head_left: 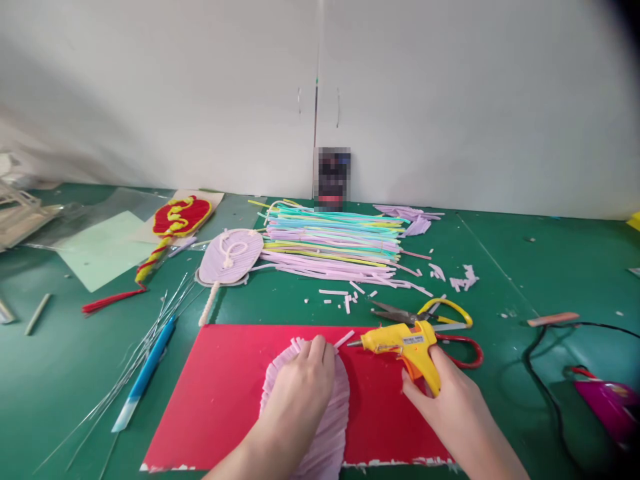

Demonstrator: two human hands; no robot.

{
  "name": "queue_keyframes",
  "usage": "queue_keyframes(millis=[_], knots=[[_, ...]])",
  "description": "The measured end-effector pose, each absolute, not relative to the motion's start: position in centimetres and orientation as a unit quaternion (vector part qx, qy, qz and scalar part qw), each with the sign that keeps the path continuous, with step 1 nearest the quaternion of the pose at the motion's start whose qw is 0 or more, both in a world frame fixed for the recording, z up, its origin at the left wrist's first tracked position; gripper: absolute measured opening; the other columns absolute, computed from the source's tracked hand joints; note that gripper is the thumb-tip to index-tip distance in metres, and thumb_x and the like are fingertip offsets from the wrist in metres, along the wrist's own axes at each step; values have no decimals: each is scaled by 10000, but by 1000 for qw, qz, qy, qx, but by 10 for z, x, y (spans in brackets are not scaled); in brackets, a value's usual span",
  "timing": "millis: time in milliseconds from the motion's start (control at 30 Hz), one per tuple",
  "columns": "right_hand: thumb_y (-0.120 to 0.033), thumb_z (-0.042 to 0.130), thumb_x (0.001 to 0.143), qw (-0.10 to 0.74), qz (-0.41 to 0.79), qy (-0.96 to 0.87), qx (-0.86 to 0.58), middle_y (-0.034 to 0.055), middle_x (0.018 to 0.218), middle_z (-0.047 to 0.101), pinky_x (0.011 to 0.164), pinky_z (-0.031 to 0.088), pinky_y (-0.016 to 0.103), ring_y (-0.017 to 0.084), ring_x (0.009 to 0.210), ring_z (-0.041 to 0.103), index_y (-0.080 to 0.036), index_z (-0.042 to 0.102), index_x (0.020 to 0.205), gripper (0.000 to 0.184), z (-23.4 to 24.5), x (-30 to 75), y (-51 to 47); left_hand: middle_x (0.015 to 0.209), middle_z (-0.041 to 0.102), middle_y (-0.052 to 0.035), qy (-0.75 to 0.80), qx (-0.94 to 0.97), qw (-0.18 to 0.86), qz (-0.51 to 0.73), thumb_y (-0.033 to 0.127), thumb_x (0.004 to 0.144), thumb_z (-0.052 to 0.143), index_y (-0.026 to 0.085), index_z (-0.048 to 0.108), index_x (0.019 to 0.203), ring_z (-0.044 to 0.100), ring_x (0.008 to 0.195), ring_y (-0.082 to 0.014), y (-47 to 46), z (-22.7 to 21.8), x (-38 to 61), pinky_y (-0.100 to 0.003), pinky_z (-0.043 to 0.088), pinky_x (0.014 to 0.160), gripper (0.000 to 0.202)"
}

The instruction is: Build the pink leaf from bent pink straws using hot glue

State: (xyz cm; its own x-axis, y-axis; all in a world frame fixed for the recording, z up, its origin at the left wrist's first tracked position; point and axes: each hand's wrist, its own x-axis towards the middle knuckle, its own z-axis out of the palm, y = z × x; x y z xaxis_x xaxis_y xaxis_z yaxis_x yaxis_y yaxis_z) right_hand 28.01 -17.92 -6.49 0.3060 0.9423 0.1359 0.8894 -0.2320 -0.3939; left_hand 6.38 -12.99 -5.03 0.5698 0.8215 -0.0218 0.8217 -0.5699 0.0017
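My left hand [300,390] lies flat, fingers together, pressing on an oval fan shape [333,427] covered in lilac pipe-cleaner strips. The fan rests on a red sheet [215,393]. My right hand [450,400] is wrapped round the handle of a yellow glue gun [403,343], whose nozzle points left towards the fan's top edge, close to a loose lilac strip [344,339].
Two pairs of scissors, yellow-handled [430,312] and red-handled [463,352], lie behind the gun. A pile of pastel pipe cleaners [333,243], a finished lilac fan [230,257], a red and yellow fan [177,217], thin wires [145,347], a blue tool [145,373] and a black cable [543,380] lie on the green table.
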Motion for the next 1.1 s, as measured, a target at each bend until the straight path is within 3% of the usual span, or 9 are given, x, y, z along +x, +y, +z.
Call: queue_keyframes(millis=[267, 567, 1100], knots=[[-386, 481, 744, 212, 79, -587, -777, 43, 682, 634, 445, 456, 257, 196, 545, 615, -211, 513, 936, 262, -61, 277, -180, 790, 588, -37, 468, 876, 54, 107, 91, 905, 390, 161, 586, 902, 604, 725, -152, -130, -57, 56, -239, 497, 634, 209], [-356, 467, 770, 223, 80, -607, -759, 53, 751, 636, 468, 477, 258, 195, 602, 633, -225, 497, 903, 189, -64, 269, -180, 932, 652, -8, 517, 810, 234, 149, 200, 925, 389, 212, 596, 915, 648, 807, -133, -123, -44, 49, -236, 516, 720, 208], [-296, 460, 800, 185, 68, -642, -741, 29, 758, 620, 474, 484, 265, 189, 607, 644, -230, 475, 910, 130, -65, 265, -176, 916, 667, -5, 527, 787, 272, 173, 182, 886, 425, 210, 609, 890, 656, 803, -136, -120, -43, 47, -237, 522, 724, 186]])
